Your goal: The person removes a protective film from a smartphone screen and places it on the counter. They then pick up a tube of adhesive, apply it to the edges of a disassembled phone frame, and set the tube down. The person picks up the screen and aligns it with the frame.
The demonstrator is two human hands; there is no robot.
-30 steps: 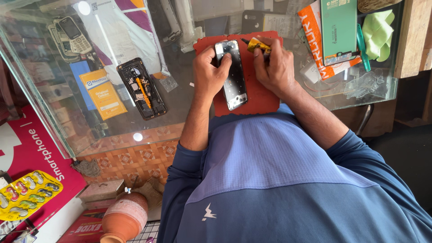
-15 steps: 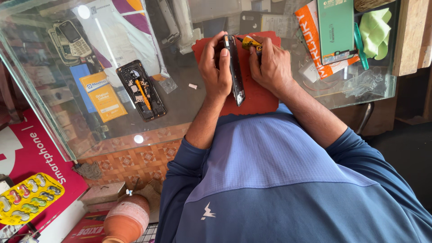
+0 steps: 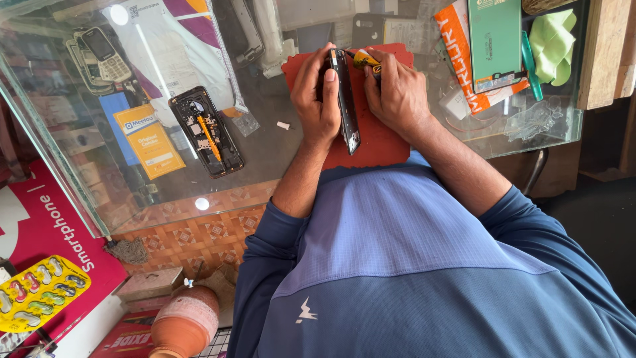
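My left hand grips a dark smartphone tilted up on its long edge over a red work mat on the glass counter. My right hand is closed around a small yellow tube-like tool, whose tip meets the phone's upper edge. The phone's face is turned away, so only its thin side and lower end show. Both forearms reach forward from my blue shirt.
An opened phone frame with exposed insides lies on the glass to the left, near a tiny white part. A green box, orange packet and green cloth sit right. A clay pot stands below the counter.
The phone went from lying nearly flat, screen side visible, to standing on its edge between my hands. My hands shifted slightly toward the mat's far end.
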